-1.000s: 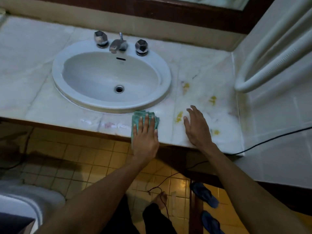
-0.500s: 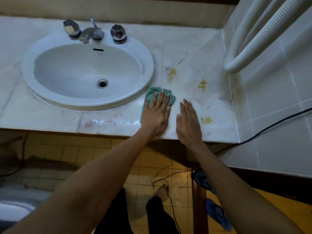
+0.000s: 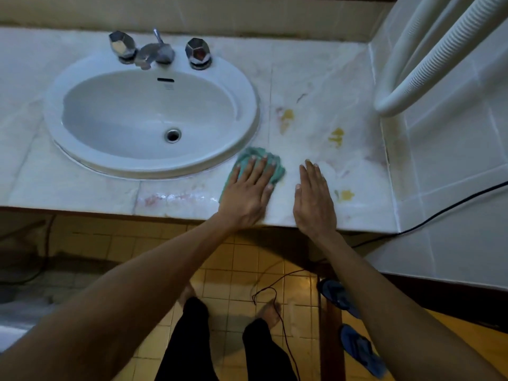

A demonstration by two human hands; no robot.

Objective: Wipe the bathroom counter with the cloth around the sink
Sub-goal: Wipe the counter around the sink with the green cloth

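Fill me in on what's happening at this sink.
A person is wiping the marble counter. The left hand presses a green cloth flat on the counter, right beside the front right rim of the sink. The right hand rests open and flat on the counter next to it, holding nothing. Yellow stains sit unwiped on the right part of the counter.

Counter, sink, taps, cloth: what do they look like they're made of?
Counter: polished marble or a look-alike, pale with faint veins and seams, yellow stains.
Sink: glazed white ceramic, probably; smooth glossy rim.
Taps: chromed metal, faceted and mirror-bright.
Cloth: soft teal fabric, bunched under the flat left hand; weave not discernible.
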